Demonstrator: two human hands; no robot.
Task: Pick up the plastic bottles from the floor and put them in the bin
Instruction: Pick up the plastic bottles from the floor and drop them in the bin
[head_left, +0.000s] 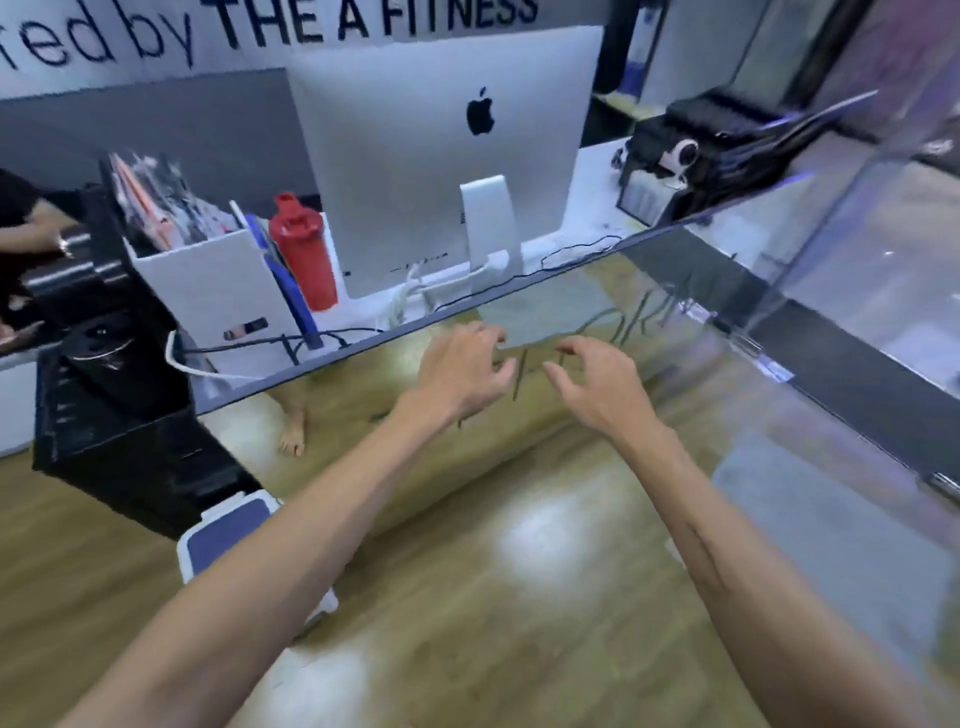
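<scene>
Both my arms reach forward in front of a reception counter with a shiny, reflective front panel (519, 467). My left hand (462, 371) and my right hand (597, 382) hang side by side with loosely curled fingers, and neither holds anything. No plastic bottle lies on the floor within sight and no bin can be made out. A red shaker bottle (301, 249) stands upright on the desk behind the counter's edge.
A silver computer monitor (447, 156) stands on the desk with cables, a white file holder (208, 286) and a black printer (717, 150). A black case (119, 415) and a white-and-blue scale (228, 530) sit at left. Another person's arm (31, 234) shows at far left.
</scene>
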